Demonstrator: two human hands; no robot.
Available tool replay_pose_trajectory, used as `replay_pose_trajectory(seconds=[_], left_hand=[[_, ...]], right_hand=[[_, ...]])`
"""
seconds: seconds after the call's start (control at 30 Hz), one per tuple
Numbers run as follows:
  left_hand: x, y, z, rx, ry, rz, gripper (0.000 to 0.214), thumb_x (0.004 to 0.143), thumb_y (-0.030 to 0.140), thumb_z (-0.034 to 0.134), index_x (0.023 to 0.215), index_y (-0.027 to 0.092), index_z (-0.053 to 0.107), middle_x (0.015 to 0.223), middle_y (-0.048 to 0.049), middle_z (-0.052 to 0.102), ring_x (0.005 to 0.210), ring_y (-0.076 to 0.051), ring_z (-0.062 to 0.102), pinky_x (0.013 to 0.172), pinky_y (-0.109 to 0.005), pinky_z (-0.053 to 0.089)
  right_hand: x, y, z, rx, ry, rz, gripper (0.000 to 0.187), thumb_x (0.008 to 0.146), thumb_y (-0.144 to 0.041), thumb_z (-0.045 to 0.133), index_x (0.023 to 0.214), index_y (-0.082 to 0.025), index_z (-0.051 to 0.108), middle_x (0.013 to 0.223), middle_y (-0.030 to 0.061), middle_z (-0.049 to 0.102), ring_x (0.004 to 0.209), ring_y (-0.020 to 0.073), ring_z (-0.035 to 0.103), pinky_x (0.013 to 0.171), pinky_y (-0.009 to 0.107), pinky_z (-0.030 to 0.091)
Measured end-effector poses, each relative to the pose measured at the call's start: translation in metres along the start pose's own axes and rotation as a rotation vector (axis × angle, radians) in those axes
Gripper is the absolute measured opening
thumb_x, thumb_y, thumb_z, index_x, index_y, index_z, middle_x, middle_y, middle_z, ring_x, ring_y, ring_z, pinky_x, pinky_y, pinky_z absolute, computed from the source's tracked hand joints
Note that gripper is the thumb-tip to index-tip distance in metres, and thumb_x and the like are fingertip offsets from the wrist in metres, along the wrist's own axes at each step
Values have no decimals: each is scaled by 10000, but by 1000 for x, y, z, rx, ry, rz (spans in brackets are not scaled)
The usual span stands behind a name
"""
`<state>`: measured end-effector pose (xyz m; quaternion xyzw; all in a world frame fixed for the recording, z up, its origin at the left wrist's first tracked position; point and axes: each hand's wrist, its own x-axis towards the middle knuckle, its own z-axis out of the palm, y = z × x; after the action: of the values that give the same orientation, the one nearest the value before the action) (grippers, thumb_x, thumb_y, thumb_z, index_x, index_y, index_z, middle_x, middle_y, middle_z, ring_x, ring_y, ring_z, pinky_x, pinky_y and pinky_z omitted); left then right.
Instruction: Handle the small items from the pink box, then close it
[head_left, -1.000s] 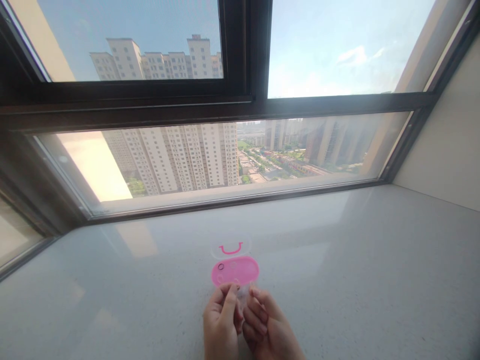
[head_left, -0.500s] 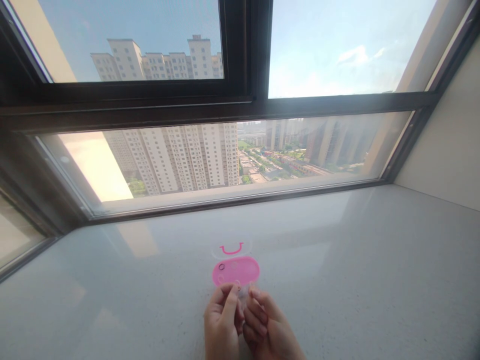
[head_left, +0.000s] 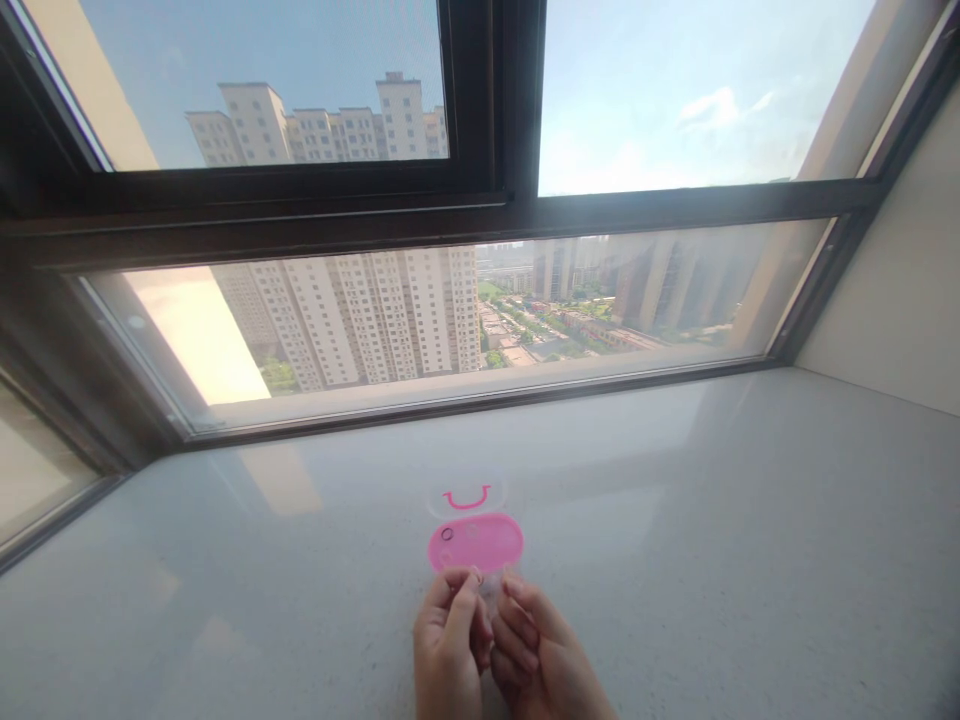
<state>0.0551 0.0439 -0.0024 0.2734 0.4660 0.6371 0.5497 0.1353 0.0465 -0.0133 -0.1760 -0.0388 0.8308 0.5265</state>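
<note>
Low in the middle of the head view, my left hand [head_left: 448, 635] and my right hand [head_left: 544, 640] are close together, both closed in a pinch with curled fingers. Between the fingertips a small see-through thing [head_left: 491, 592] shows; its kind is too small and blurred to tell. Just beyond the fingertips lies a pink oval tray [head_left: 487, 545], its near edge partly hidden by my hands. In it I see a small dark ring [head_left: 447, 534] and faint pale rings. Behind the tray lies a clear lid with a pink curved handle [head_left: 468, 502].
All this lies on a pale, glossy windowsill [head_left: 712, 520] with reflections on it. A dark window frame [head_left: 480, 400] bounds its far side, with tall buildings beyond the glass. A white wall [head_left: 892, 290] stands at the right.
The whole view has shifted very slightly, so things appear a little further right. Both hands keep nearly the same pinching pose in front of the tray.
</note>
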Motion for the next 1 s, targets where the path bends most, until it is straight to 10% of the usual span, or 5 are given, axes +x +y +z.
replay_pose_trajectory(seconds=[1.0], left_hand=[[-3, -1, -3, 79, -2, 56, 447, 617, 553, 779, 703, 143, 622, 382, 98, 434, 340, -49, 343, 351, -156, 284]], right_hand=[[1, 9, 2, -239, 21, -186, 338, 609, -377, 810, 595, -179, 537, 336, -119, 357, 300, 21, 166, 321, 167, 178]])
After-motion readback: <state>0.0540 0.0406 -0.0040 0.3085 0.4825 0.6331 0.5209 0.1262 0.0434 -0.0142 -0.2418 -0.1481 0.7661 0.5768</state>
